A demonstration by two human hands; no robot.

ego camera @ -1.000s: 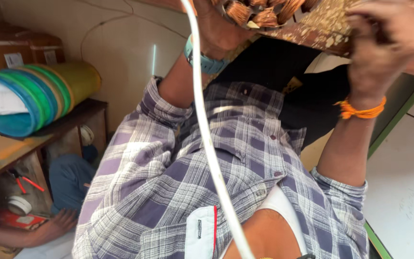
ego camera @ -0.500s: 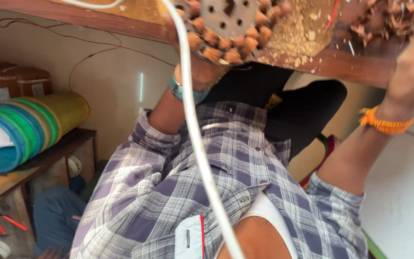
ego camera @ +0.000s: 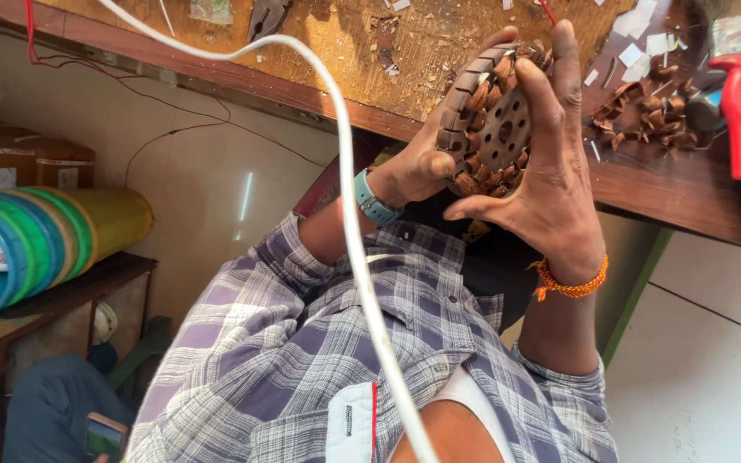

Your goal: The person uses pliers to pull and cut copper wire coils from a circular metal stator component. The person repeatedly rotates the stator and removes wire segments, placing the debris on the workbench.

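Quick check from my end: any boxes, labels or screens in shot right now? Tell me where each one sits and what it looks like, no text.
Brown cardboard boxes: far left, behind the rolled mat, each with a small pale label.
Phone screen: bottom left, small lit rectangle in a dark frame.
Pale paper slips: scattered on the wooden bench, top right, small white rectangles.

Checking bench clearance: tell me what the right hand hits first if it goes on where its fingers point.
The right hand, around the round copper-wound motor core, probably meets the scuffed wooden benchtop; depth unclear.
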